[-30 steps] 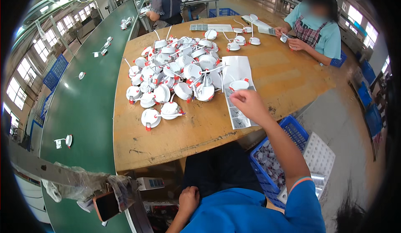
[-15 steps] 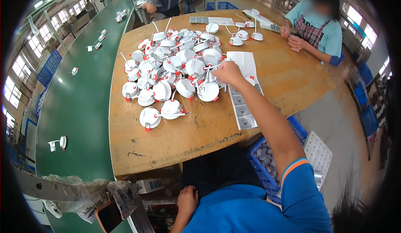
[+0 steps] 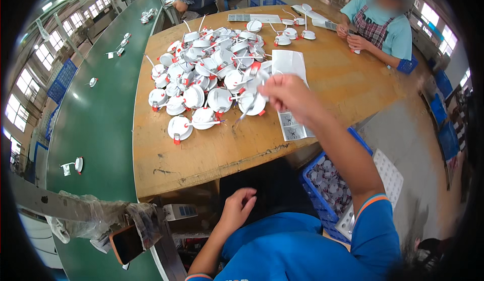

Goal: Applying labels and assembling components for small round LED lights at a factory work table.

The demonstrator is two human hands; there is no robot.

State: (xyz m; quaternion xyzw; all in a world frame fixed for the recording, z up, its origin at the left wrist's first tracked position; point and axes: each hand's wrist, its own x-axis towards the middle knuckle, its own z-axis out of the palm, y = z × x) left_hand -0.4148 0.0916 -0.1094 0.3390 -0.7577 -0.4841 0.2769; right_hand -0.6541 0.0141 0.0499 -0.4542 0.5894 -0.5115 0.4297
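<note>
My right hand (image 3: 290, 97) pinches a white downlight (image 3: 256, 81), blurred by motion, above the near right side of a heap of downlights (image 3: 194, 96). Its cable hangs toward the table. The heaped lamps are round and white, with red clips and short white cables. Under my right wrist lies a sheet of silver labels (image 3: 289, 63), partly hidden by the hand. My left hand (image 3: 238, 209) hovers by my lap below the table edge, holding nothing, its fingers loosely bent and the thumb apart.
A green conveyor belt (image 3: 96, 130) with scattered lamps runs along the left. At right below the table stands a blue crate (image 3: 326, 180) of small parts, beside a white perforated tray (image 3: 385, 177). A co-worker (image 3: 378, 29) sits at the far right. A phone (image 3: 126, 244) hangs lower left.
My right hand has drawn a downlight up from the heap, moving slightly nearer and right. My left hand has risen from my lap and its fingers have loosened.
</note>
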